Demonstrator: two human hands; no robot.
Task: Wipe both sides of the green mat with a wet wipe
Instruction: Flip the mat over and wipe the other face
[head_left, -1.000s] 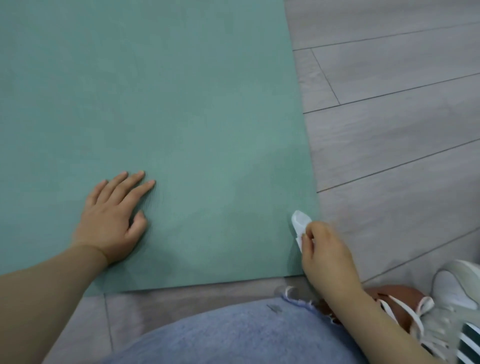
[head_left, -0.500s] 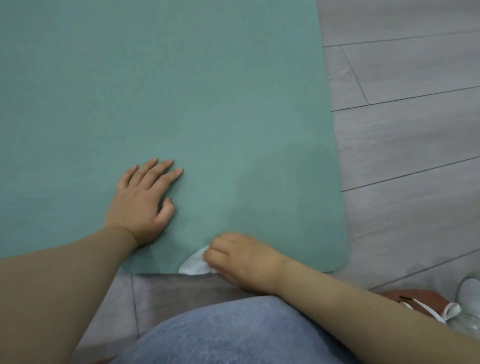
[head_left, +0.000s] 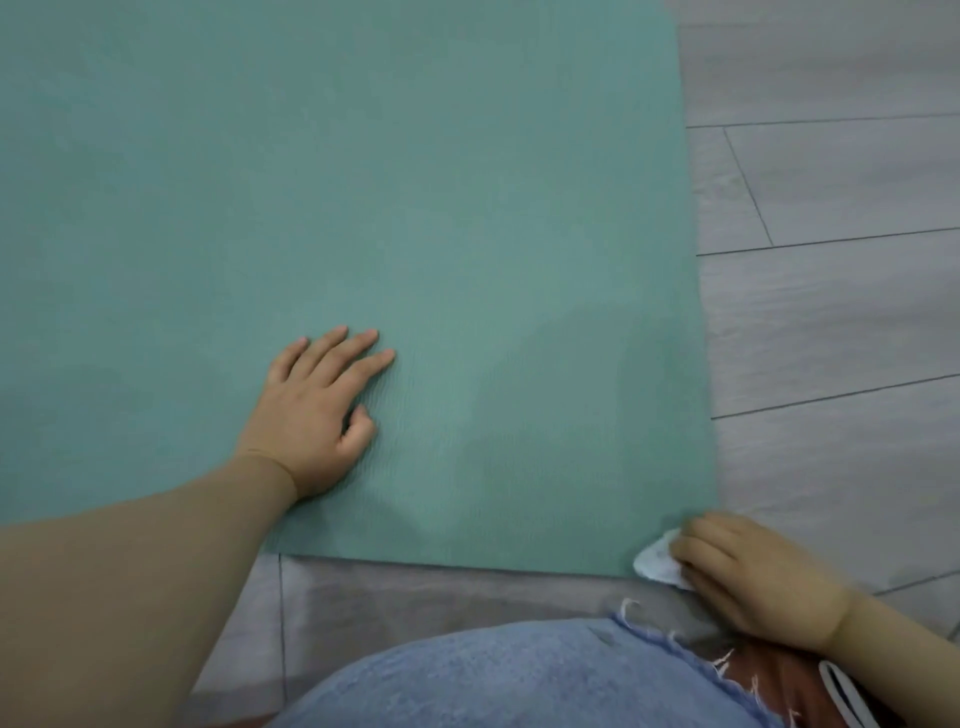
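The green mat lies flat on the floor and fills most of the view. My left hand rests flat on it near the front edge, fingers straight and spread. At the mat's near right corner my right hand grips a crumpled white wet wipe and presses it down on the corner. A darker damp patch shows on the mat between the two hands, toward the right edge.
Grey wood-look floor runs along the right of the mat and in front of it. My knee in frayed blue denim is at the bottom, with part of a white shoe at the lower right.
My right hand swept the wipe left along the mat's front edge, then back right to the near right corner. My left hand stayed flat on the mat.
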